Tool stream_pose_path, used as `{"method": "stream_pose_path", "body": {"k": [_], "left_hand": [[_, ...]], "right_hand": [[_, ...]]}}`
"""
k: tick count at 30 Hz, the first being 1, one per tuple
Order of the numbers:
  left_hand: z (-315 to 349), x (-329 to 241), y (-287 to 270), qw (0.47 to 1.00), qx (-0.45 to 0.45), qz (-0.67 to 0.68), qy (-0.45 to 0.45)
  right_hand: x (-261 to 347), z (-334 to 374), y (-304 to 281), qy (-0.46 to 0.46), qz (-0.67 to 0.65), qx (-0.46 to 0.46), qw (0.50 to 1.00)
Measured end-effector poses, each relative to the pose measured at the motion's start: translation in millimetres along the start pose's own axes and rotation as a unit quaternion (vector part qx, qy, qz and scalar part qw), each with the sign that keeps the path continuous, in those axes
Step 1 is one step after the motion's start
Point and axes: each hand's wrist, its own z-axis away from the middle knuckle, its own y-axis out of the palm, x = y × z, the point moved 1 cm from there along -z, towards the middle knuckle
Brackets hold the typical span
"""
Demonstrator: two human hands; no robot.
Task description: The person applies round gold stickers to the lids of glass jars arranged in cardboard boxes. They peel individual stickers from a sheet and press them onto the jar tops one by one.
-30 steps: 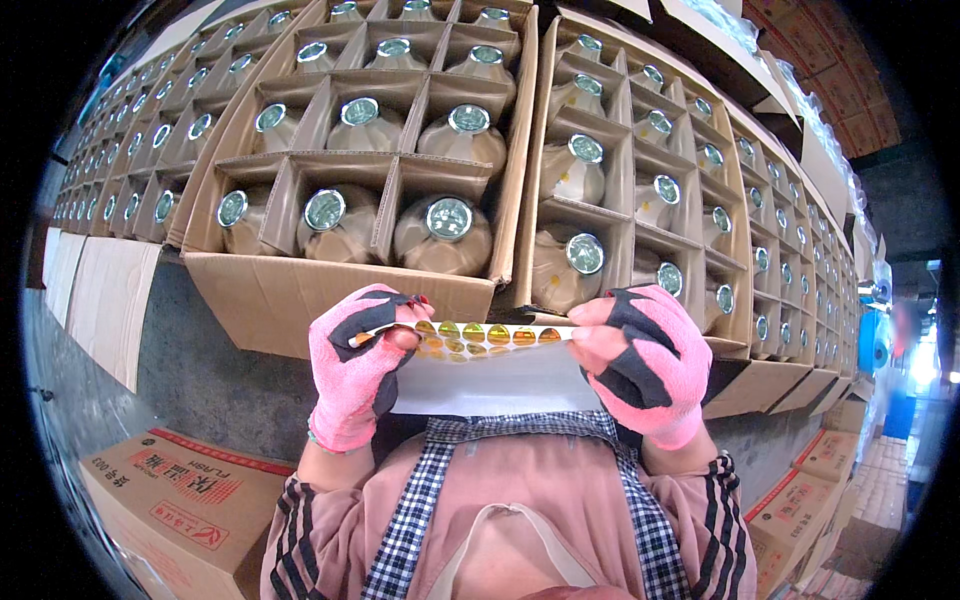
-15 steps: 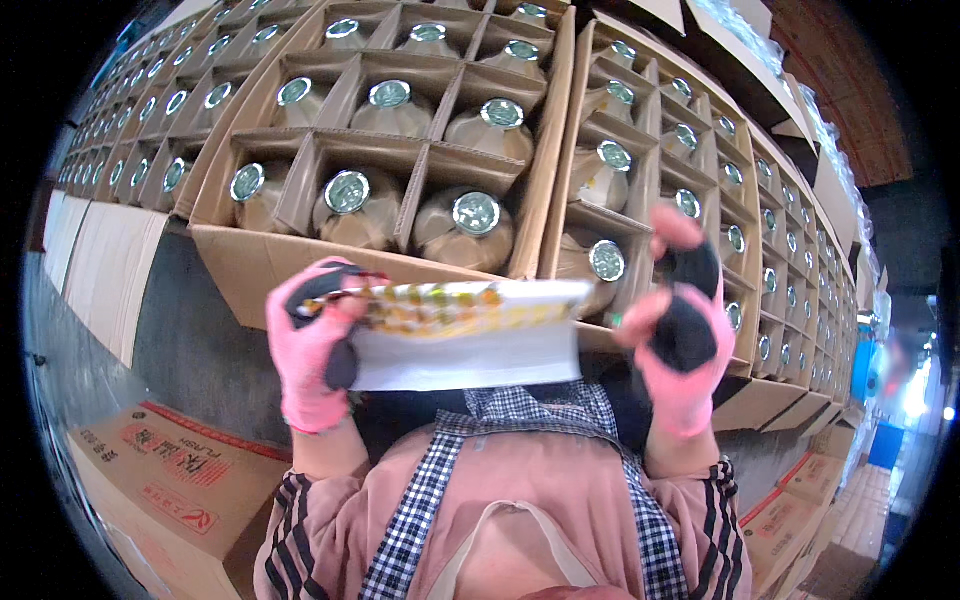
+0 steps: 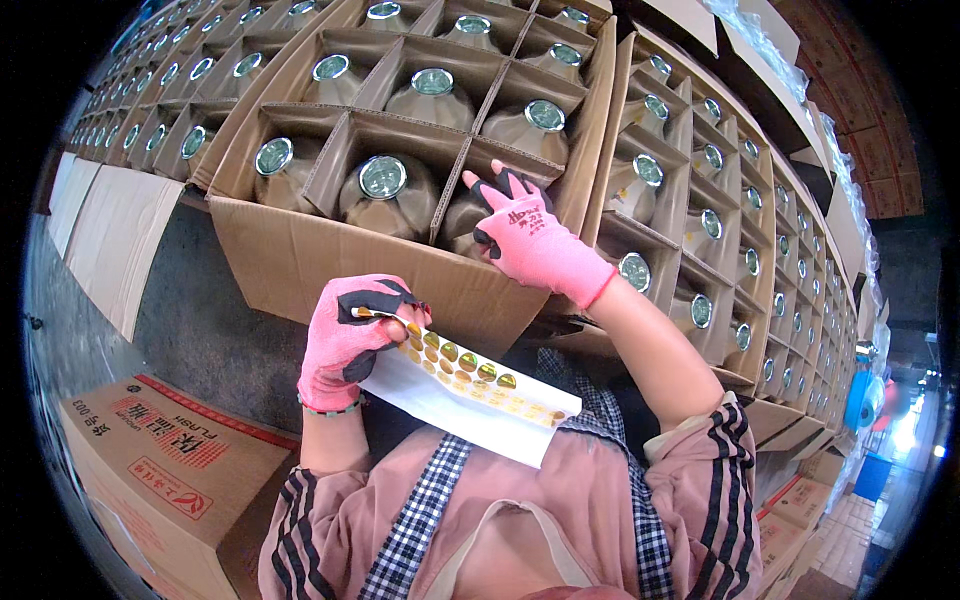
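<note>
My left hand [image 3: 362, 340], in a pink glove with black finger parts, is closed on one edge of a white sheet of stickers [image 3: 465, 405]. Round gold stickers run in rows along its upper side, and the sheet slants down toward my chest. My right hand [image 3: 525, 225], gloved alike, lies over the bottle [image 3: 460, 222] in the front right compartment of a divided carton [image 3: 370, 262]. Its fingers are stretched and spread, with the thumb apart. The hand hides that bottle's mouth and whatever may be under the palm. Beside it stands another bottle [image 3: 383, 180] with a shiny round rim.
More divided cartons [image 3: 690, 220] full of similar bottles stretch away to the right and left. A closed brown box [image 3: 170, 460] with red print sits low at the left. Cardboard flaps [image 3: 115, 245] hang at the left, and clear plastic film [image 3: 750, 40] lies along the far right.
My right hand has moved from beside the sheet, leftward and forward, onto the front right bottle. The sheet in my left hand has tilted, its free end now lower.
</note>
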Motion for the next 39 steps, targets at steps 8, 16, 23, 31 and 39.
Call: {"method": "stream_pose_path", "body": {"k": [8,16,23,31,39], "left_hand": [[-3.2,1.9,-4.5,1.0,0.001,-0.009,0.003],[0.7,-8.0,3.2,0.993,-0.048,-0.094,0.055],[0.0,-12.5,22.9,0.979,-0.064,-0.134,0.142],[3.8,-16.4,34.8,0.97,-0.101,-0.133,0.176],[1.7,-16.7,29.9,0.974,-0.094,-0.086,0.19]], "right_hand": [[0.5,-7.2,2.3,-0.019,0.075,-0.037,0.996],[16.7,47.2,-85.9,0.068,-0.309,-0.277,0.907],[56.3,85.4,-111.6,0.087,-0.205,-0.131,0.966],[52.1,90.8,-106.8,0.01,-0.189,-0.197,0.962],[56.1,85.1,-109.9,-0.088,-0.144,-0.253,0.953]]}}
